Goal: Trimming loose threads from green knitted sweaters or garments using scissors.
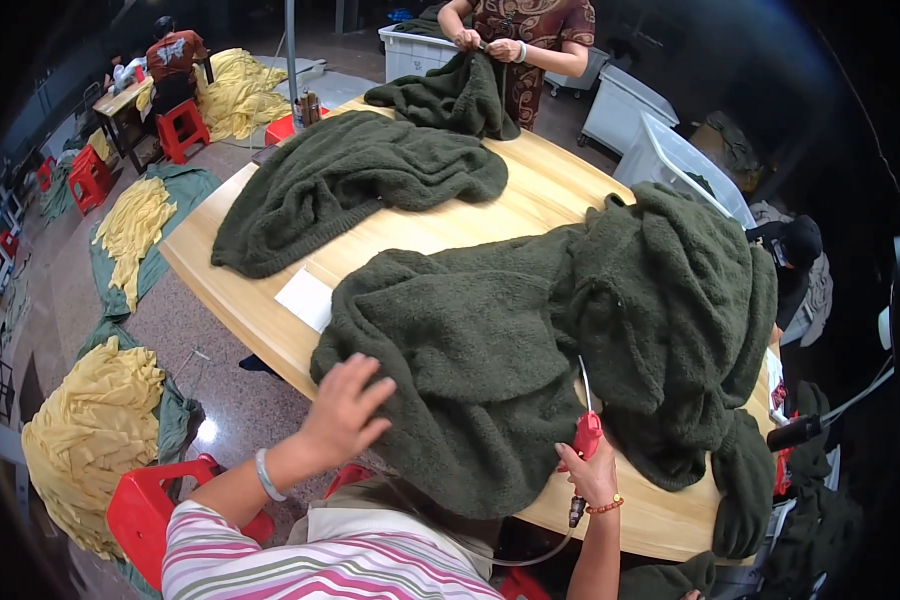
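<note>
One bare left hand point(348, 405), fingers spread apart, is at the left edge of a dark green knit point(470, 330) on the wooden bench point(545, 195); the right hand point(592, 474) clamps its fingers around a red gun-shaped tool point(588, 433). Yellow cloth point(95, 440) covers the floor point(195, 320) at left; bulky green knits point(675, 300) crowd the right.

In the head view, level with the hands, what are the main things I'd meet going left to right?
Yellow cloth heap → red stool → left hand → near dark green garment → red air gun in the right hand → bunched dark green fabric → black cylinder.
</note>
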Motion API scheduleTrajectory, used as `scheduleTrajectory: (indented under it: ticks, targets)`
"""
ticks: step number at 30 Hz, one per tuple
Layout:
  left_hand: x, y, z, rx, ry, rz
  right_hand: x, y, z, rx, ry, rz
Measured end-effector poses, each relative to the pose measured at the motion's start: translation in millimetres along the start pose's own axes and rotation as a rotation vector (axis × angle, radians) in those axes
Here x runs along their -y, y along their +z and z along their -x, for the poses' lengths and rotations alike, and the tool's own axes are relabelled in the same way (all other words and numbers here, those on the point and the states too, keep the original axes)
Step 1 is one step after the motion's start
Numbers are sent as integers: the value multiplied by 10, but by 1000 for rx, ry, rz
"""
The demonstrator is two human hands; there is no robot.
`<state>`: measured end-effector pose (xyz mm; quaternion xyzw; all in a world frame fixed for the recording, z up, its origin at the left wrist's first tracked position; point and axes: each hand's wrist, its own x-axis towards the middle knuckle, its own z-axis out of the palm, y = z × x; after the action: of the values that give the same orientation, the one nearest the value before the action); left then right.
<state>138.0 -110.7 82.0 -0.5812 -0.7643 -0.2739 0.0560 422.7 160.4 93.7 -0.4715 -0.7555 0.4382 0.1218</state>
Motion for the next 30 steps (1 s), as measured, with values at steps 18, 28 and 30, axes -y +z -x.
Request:
scheduleTrajectory:
  ticks: [18,28,30]
  targets:
    - [651,-217,262,498,-350,1041,783,-581,-52,176,-72,-201]
    - [711,174,46,-29,-724,1036,2219,-1469,-1384,-411,-481,-426]
    - [472,-32,10,-200,-470,526,2175,-1234,-1342,-238,-363,-291]
